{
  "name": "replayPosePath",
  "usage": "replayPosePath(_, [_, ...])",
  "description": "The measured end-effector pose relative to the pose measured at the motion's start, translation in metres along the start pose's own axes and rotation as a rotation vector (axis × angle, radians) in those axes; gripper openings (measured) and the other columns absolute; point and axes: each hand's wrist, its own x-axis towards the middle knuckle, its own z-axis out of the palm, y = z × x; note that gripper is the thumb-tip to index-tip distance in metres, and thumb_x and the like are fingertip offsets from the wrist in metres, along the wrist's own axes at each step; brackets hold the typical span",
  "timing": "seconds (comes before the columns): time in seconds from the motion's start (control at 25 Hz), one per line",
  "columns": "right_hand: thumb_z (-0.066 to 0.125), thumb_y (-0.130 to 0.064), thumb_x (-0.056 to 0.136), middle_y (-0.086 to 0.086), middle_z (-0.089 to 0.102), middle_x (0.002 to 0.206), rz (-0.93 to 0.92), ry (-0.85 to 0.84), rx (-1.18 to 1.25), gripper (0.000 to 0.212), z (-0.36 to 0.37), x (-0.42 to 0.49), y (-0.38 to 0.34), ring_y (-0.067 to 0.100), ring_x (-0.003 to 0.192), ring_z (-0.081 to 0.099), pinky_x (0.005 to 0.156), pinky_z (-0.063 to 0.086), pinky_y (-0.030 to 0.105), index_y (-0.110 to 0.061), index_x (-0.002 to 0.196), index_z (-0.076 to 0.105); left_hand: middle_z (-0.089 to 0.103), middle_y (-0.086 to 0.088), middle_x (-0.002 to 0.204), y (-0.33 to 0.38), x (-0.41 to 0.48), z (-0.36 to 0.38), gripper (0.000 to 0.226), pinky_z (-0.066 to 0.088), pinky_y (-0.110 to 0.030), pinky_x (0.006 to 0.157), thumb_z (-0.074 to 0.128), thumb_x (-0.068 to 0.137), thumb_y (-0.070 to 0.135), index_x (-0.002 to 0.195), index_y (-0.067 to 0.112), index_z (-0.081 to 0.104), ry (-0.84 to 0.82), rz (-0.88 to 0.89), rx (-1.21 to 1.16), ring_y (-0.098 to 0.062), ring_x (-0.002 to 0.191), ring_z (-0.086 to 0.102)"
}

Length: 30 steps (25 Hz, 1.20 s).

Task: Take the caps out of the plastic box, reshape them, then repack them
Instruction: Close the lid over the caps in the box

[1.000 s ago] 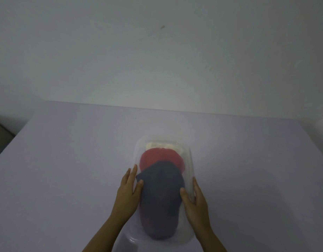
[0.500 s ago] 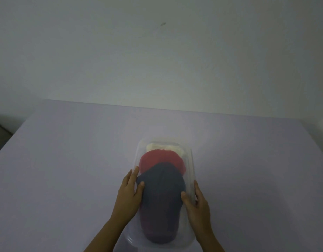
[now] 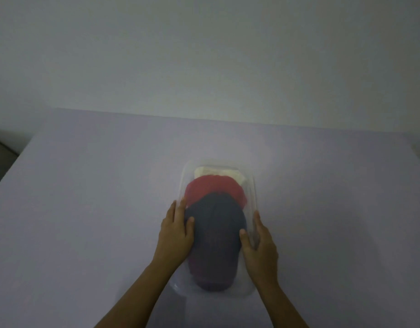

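Head camera looks down on a pale table (image 3: 85, 209) against a plain wall. Left of centre, the left hand (image 3: 177, 230) lies flat against the outer left wall of a clear plastic box (image 3: 252, 185), fingers straight, thumb over the rim touching the dark cap (image 3: 216, 233). That box sits near the table's front edge, with three caps overlapping inside: the dark cap nearest, a red cap (image 3: 213, 190) behind it, a cream cap (image 3: 218, 172) at the far end. On the box's right wall, the right hand (image 3: 259, 242) mirrors this, fingers straight, thumb touching the dark cap.
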Motion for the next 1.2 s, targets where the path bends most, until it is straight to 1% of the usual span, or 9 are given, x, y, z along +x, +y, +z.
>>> replayPosePath(0.2, [0.052, -0.035, 0.092, 0.003, 0.044, 0.142, -0.064, 0.024, -0.184, 0.062, 0.005, -0.001, 0.001, 0.025, 0.118, 0.055, 0.083, 0.047, 0.033, -0.026, 0.147, 0.024, 0.016, -0.011, 0.157, 0.000, -0.001, 0.002, 0.057, 0.025, -0.044, 0.112, 0.029, 0.097, 0.039, 0.149, 0.022, 0.014, 0.009, 0.013, 0.049, -0.031, 0.142, 0.023])
replayPosePath(0.28, [0.048, -0.038, 0.093, 0.003, 0.043, 0.141, -0.065, 0.018, -0.283, 0.062, 0.004, 0.000, -0.001, 0.027, 0.111, 0.058, 0.073, 0.044, 0.030, -0.026, 0.148, 0.021, 0.015, -0.010, 0.157, 0.000, 0.001, 0.001, 0.055, 0.030, -0.046, 0.110, 0.032, 0.098, 0.037, 0.149, 0.024, 0.015, 0.003, -0.006, 0.073, -0.033, 0.139, 0.028])
replayPosePath(0.36, [0.047, -0.039, 0.093, 0.003, 0.042, 0.141, -0.043, 0.010, -0.327, 0.062, 0.004, 0.001, -0.005, 0.029, 0.108, 0.058, 0.071, 0.042, 0.031, -0.027, 0.148, 0.019, 0.016, -0.008, 0.157, 0.002, 0.004, 0.000, 0.054, 0.034, -0.047, 0.106, 0.033, 0.097, 0.037, 0.148, 0.025, 0.017, 0.002, -0.026, 0.097, -0.034, 0.136, 0.034])
replayPosePath(0.48, [0.046, -0.040, 0.093, 0.005, 0.042, 0.142, -0.027, -0.003, -0.302, 0.063, 0.004, -0.003, -0.005, 0.031, 0.111, 0.056, 0.080, 0.048, 0.039, -0.029, 0.148, 0.017, 0.016, -0.008, 0.157, 0.003, -0.002, -0.001, 0.054, 0.039, -0.048, 0.102, 0.033, 0.097, 0.037, 0.148, 0.026, 0.017, 0.001, -0.029, 0.081, -0.037, 0.130, 0.041])
replayPosePath(0.6, [0.047, -0.041, 0.093, 0.005, 0.045, 0.143, -0.033, -0.031, -0.206, 0.064, 0.002, -0.005, -0.005, 0.030, 0.123, 0.050, 0.094, 0.044, 0.042, -0.031, 0.148, 0.017, 0.015, -0.009, 0.157, 0.008, -0.005, -0.004, 0.054, 0.040, -0.049, 0.101, 0.032, 0.098, 0.035, 0.148, 0.025, 0.016, -0.013, -0.032, 0.064, -0.036, 0.128, 0.043])
replayPosePath(0.8, [0.049, -0.044, 0.092, 0.008, 0.039, 0.148, 0.042, -0.138, -0.094, 0.071, -0.008, 0.001, -0.004, 0.034, 0.129, 0.044, 0.103, 0.037, 0.044, -0.033, 0.148, 0.006, 0.012, -0.004, 0.159, 0.000, 0.001, -0.018, 0.060, 0.019, -0.044, 0.114, 0.037, 0.098, 0.034, 0.150, 0.025, 0.008, -0.116, 0.006, -0.014, -0.022, 0.147, 0.009])
replayPosePath(0.92, [0.046, -0.049, 0.091, 0.008, 0.031, 0.153, 0.089, -0.189, -0.047, 0.074, -0.007, -0.001, 0.000, 0.032, 0.136, 0.036, 0.108, 0.032, 0.046, -0.029, 0.149, 0.004, 0.010, -0.002, 0.160, -0.003, -0.006, -0.019, 0.065, 0.018, -0.047, 0.115, 0.038, 0.097, 0.040, 0.150, 0.026, 0.002, -0.111, -0.013, -0.029, -0.025, 0.147, 0.009])
replayPosePath(1.08, [0.035, -0.038, 0.098, 0.010, 0.019, 0.157, -0.064, -0.034, -0.121, 0.060, -0.011, 0.037, -0.009, 0.024, 0.144, 0.018, 0.118, 0.017, 0.040, -0.013, 0.149, 0.014, 0.002, -0.007, 0.160, 0.013, 0.025, -0.025, 0.064, 0.009, -0.036, 0.117, 0.027, 0.099, 0.044, 0.150, 0.014, 0.003, 0.003, 0.019, 0.074, -0.022, 0.147, 0.005])
replayPosePath(1.2, [0.030, -0.031, 0.100, 0.010, 0.018, 0.157, -0.206, -0.070, -0.184, 0.053, -0.013, 0.082, -0.032, 0.022, 0.145, 0.015, 0.118, 0.013, 0.035, -0.008, 0.147, 0.019, 0.002, -0.007, 0.160, 0.034, 0.066, -0.030, 0.058, 0.006, -0.031, 0.117, 0.021, 0.101, 0.037, 0.150, 0.009, 0.005, 0.002, 0.055, 0.114, -0.020, 0.147, 0.003])
